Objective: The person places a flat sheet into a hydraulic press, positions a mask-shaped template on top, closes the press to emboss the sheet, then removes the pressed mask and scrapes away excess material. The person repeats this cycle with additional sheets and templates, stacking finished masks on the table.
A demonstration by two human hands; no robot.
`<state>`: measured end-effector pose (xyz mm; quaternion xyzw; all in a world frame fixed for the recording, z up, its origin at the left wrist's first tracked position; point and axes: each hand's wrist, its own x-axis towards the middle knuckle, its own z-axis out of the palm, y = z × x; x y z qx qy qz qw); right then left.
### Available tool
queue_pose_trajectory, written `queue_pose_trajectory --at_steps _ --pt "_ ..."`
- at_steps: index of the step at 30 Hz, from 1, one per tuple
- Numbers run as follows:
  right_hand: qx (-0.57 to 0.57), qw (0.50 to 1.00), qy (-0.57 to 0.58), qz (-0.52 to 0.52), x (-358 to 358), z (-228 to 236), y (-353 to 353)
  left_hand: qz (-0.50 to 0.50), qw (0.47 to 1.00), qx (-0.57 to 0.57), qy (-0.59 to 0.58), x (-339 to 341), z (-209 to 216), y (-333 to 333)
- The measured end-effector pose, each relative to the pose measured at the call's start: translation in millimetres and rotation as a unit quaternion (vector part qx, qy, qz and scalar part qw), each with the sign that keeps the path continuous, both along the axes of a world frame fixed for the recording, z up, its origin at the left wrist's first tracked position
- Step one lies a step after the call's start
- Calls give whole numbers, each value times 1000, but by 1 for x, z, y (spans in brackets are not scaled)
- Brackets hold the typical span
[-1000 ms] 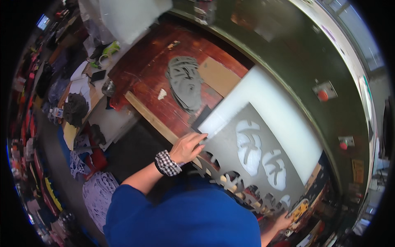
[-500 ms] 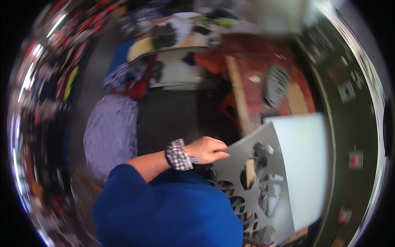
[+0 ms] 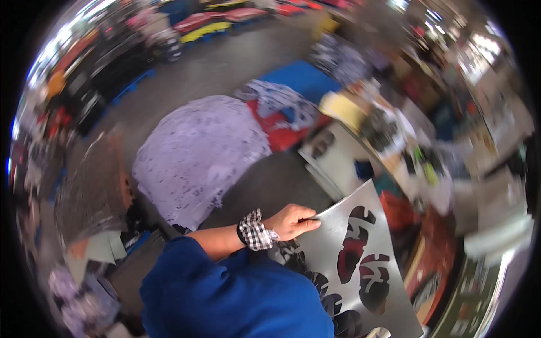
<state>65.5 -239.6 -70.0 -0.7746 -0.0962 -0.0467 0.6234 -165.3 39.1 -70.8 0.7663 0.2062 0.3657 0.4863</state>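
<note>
My left hand (image 3: 294,222), with a checkered scrunchie (image 3: 257,230) at the wrist, pinches the upper edge of a thin grey sheet (image 3: 328,235). Curved, sole-like shapes are cut out of that sheet, and dark and reddish surfaces show through the holes. The sheet hangs tilted in front of my body and runs off the lower edge of the view. My blue sleeve (image 3: 186,270) covers part of its left side. My right hand is out of view.
A large lavender sheet pile (image 3: 197,149) with cut-outs lies on the floor ahead, beside a blue pallet (image 3: 301,79). A cluttered table (image 3: 389,160) stands to the right, with a red-topped bench (image 3: 445,231) nearer. A brown stack (image 3: 90,191) is at left.
My view has swung to the left, bringing the lavender pile to the middle. The grey sheet stays in my left hand; the white panel beside it has left the view.
</note>
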Motion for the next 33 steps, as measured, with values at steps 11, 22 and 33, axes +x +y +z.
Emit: queue_pose_trajectory --at_steps 11,22,33 --pt "-21 883 -81 462 -123 66 365 474 848 -215 -95 -289 6 -26" --pt "38 742 -111 660 -287 115 560 568 725 -211 -327 -364 19 -42" --pt "53 562 -90 820 -549 166 753 720 575 -131 -365 -452 41 -57"
